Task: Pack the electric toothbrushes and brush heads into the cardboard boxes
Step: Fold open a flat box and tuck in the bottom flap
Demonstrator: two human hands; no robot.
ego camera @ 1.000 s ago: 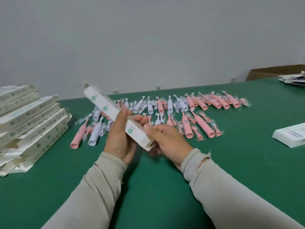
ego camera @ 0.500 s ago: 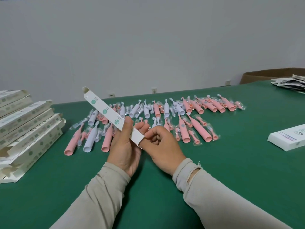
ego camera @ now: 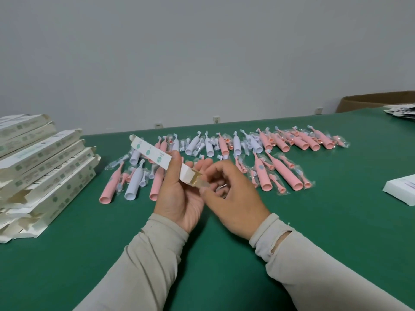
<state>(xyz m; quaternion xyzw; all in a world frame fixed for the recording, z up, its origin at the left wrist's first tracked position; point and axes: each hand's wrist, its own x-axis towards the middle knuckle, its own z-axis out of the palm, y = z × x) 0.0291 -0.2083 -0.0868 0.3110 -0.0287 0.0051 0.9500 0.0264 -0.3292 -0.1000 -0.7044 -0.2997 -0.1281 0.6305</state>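
Observation:
A long, slim white cardboard box (ego camera: pixel 150 152) with green dots is held slanting above the green table (ego camera: pixel 224 254). My left hand (ego camera: pixel 179 196) grips its lower half, thumb on top. My right hand (ego camera: pixel 233 198) pinches the brown end flap (ego camera: pixel 199 181) at the box's near end, which stands open. Behind the hands lie several pink toothbrush handles (ego camera: pixel 283 171) and pale lilac handles (ego camera: pixel 134 182) with small brush heads (ego camera: pixel 272 178) in clear wrappers.
A stack of several folded white boxes (ego camera: pixel 42 169) sits at the left edge of the table. A white box (ego camera: pixel 402 189) lies at the right edge. Papers (ego camera: pixel 402 111) and a brown carton (ego camera: pixel 370 102) are at the far right.
The box has been turned in my left hand and its near end flap has come open, pulled out by my right hand's fingers. The view dropped slightly.

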